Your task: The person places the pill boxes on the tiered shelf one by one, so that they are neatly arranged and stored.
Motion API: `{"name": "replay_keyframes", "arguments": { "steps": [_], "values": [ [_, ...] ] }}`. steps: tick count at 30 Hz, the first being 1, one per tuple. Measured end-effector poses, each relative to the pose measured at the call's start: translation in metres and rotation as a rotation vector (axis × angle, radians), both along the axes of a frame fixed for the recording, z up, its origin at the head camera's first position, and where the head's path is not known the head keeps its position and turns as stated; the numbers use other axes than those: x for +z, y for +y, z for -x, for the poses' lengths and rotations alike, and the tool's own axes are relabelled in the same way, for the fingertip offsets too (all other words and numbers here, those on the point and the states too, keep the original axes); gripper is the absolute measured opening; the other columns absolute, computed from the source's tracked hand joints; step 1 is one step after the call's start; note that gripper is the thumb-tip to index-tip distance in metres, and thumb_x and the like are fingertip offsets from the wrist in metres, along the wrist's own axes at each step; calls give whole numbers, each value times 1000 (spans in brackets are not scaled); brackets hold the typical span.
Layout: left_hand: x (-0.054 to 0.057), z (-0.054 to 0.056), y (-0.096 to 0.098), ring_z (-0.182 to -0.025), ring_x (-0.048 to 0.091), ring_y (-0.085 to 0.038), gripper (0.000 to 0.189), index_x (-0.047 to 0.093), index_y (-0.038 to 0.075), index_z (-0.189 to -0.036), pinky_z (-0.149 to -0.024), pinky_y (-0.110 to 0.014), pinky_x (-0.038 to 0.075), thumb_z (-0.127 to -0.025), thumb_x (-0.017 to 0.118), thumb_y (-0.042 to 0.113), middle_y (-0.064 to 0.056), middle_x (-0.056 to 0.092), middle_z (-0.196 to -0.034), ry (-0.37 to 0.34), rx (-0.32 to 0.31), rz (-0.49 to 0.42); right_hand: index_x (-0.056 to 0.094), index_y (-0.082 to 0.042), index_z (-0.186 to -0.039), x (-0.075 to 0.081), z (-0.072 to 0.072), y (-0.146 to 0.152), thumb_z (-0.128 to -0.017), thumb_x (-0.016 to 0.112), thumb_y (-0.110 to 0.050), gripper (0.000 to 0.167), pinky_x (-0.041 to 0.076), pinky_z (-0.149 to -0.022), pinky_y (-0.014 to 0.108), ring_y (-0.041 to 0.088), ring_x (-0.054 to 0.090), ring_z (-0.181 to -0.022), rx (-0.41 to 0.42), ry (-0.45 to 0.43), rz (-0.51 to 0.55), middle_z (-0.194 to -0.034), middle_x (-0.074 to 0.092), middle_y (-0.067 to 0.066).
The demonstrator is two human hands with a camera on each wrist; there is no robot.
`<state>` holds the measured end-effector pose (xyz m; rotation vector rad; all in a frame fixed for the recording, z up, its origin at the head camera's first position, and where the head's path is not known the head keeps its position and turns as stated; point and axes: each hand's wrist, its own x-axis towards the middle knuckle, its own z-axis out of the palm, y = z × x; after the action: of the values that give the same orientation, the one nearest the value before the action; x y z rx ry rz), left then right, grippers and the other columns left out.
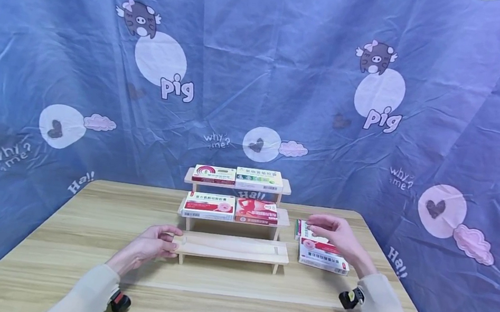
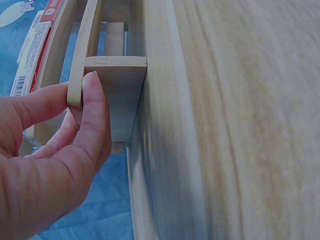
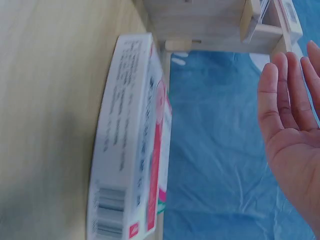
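Note:
My left hand (image 1: 153, 245) pinches the left end of the bottom step of a light wooden three-step rack (image 1: 229, 247). In the left wrist view, thumb and fingers (image 2: 92, 115) lie on either side of the board's end. Over at the right, my right hand (image 1: 336, 237) hovers above two medicine boxes, its fingers straight and holding nothing in the right wrist view. The nearer box (image 1: 322, 261) is white and red with a barcode on its side. Behind it, the green-edged white box (image 1: 299, 229) is partly covered by my hand.
On the middle step sit a white-and-red box (image 1: 208, 205) and a red box (image 1: 257, 212). The top step bears a dark red-and-white box (image 1: 214, 174) and a white-and-green box (image 1: 259, 178). A blue printed cloth (image 1: 261, 72) hangs behind the wooden table (image 1: 190, 307).

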<state>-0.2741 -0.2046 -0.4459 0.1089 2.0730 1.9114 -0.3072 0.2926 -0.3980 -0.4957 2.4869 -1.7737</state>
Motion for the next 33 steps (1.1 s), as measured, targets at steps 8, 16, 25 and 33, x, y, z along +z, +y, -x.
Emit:
{"name": "replay_keyframes", "arguments": {
  "steps": [8, 16, 25, 33],
  "values": [
    [0, 0, 0, -87, 62, -20, 46, 47, -11, -128, -82, -32, 61, -85, 62, -9, -14, 56, -101, -8, 4, -10, 52, 14, -130, -10, -8, 24, -89, 69, -9, 50, 54, -89, 18, 3, 66, -102, 40, -16, -75, -120, 69, 14],
    [3, -3, 1, -88, 62, -21, 47, 46, -12, -129, -81, -31, 61, -85, 62, -9, -14, 56, -100, -7, -8, -19, 61, 5, -125, -23, -12, 53, -88, 72, -16, 44, 46, -90, 11, 20, 63, -113, 48, -5, -270, -125, 63, 26],
    [2, -2, 0, -87, 62, -20, 47, 46, -12, -129, -81, -31, 62, -85, 62, -10, -13, 55, -99, -10, -7, -25, 62, 0, -127, -26, -18, 78, -86, 73, -17, 46, 50, -102, 38, 42, 52, -125, 91, 28, -377, -129, 62, 22],
    [2, -1, 0, -87, 63, -21, 47, 45, -13, -129, -80, -30, 62, -85, 62, -10, -14, 56, -100, -5, -17, -20, 65, -2, -125, -33, -17, 87, -83, 75, -19, 47, 48, -102, 51, 44, 51, -124, 51, 19, -413, -131, 60, 24]
  ]
}}
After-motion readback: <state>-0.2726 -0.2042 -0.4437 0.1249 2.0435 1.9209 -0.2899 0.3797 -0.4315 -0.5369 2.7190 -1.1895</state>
